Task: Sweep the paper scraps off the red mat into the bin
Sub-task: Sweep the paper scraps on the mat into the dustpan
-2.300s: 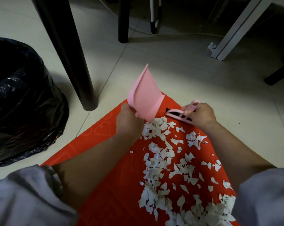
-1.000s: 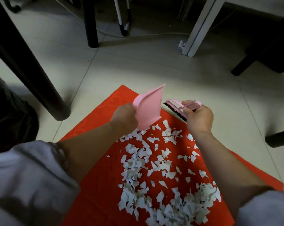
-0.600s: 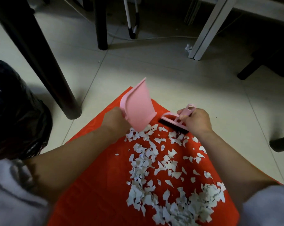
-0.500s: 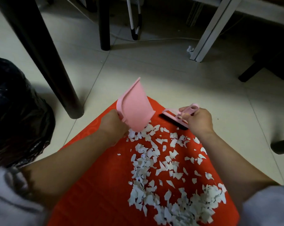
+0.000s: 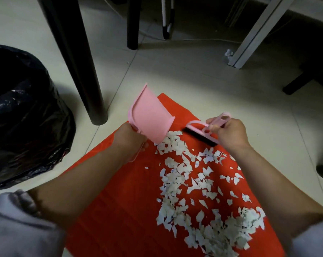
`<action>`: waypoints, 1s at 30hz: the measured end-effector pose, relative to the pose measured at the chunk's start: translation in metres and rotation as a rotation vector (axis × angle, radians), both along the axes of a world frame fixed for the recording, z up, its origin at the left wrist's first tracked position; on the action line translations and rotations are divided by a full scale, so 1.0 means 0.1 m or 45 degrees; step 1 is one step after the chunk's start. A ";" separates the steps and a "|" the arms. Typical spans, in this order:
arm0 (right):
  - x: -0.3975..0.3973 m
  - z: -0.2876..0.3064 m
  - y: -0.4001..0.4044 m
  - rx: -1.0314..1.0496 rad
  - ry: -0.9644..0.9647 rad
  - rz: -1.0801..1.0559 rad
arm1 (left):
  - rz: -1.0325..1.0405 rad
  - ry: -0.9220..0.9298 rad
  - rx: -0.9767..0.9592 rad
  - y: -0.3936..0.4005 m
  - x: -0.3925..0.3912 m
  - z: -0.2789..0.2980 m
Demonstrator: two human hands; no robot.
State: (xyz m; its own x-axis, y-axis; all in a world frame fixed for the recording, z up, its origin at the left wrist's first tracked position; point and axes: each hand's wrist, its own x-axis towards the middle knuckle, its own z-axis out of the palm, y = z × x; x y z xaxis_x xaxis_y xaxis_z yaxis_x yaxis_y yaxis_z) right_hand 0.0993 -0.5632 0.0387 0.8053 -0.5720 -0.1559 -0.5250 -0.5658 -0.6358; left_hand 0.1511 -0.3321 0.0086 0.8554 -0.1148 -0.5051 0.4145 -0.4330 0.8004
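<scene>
My left hand (image 5: 130,139) grips the pink dustpan (image 5: 150,120), tilted, its lip at the far scraps. My right hand (image 5: 231,134) grips the brush (image 5: 200,135) just beyond the paper scraps (image 5: 197,184), which stretch toward me along the red mat (image 5: 120,210). The bin (image 5: 25,115) stands left.

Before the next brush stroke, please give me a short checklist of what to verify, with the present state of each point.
1. Left hand holds the dustpan: ok.
2. Right hand holds the brush: ok.
3. Dustpan lip flat on the red mat: not ok, the pan is tilted up, only its lower edge near the mat.
4. Brush behind the paper scraps: ok, it is at the far end of them.
5. Scraps already in the dustpan: cannot tell, its inside faces away.
6. Bin within reach on the left: ok, probably.
</scene>
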 end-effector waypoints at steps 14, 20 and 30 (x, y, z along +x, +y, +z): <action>0.08 -0.06 0.30 0.020 0.192 0.183 | 0.076 -0.119 0.061 0.18 0.11 -0.09; 0.11 0.02 0.40 0.103 -0.040 0.074 | 0.087 -0.127 0.059 0.23 0.10 -0.06; 0.00 -0.08 0.42 0.006 0.252 0.359 | 0.004 -0.132 0.066 0.24 0.06 0.01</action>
State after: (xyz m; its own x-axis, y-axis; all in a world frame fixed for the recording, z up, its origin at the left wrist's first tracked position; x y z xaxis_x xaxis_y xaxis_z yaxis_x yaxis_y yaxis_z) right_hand 0.0995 -0.5209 0.0307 0.8856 -0.3298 -0.3271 -0.4616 -0.7035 -0.5404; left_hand 0.1574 -0.3080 0.0100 0.9038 -0.0879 -0.4188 0.3319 -0.4736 0.8158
